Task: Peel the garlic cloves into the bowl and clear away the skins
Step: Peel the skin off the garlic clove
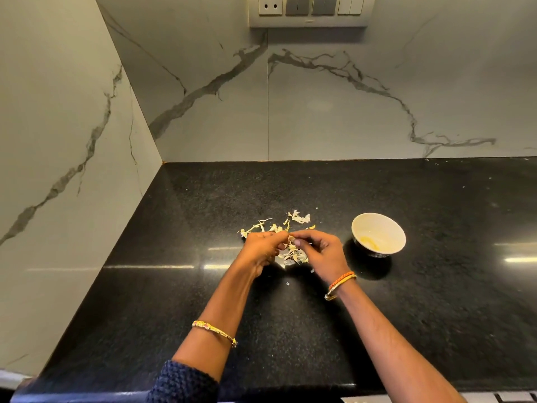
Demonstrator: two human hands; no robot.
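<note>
1. Black granite countertop (319, 330) — the work surface, set into a corner of grey-veined marble wall (334, 112); a switch-and-socket panel (308, 10) sits high on the back wall, well apart from the work.
2. Left hand (260, 250) and right hand (316, 251) — brought together fingertip to fingertip just above the counter, fingers curled, pinching between them a small pale piece, apparently a garlic clove (291, 238). Too little of it shows to tell how much skin remains. Bangles ring both wrists.
3. White bowl (378, 234) — upright just to the right of the right hand; a yellowish smear shows inside, but whether peeled cloves lie in it cannot be told.
4. Garlic skins (299, 218) — papery scraps strewn beneath and beyond the hands, with stray flecks nearer the person.
5. Step in hand, as judged: peeling — the skins are not yet cleared.
6. Next move, as judged: strip the last skin, then carry the clove a short way right and drop it over the bowl's rim. Nothing stands between hands and bowl; the light skins may scatter when gathered.
</note>
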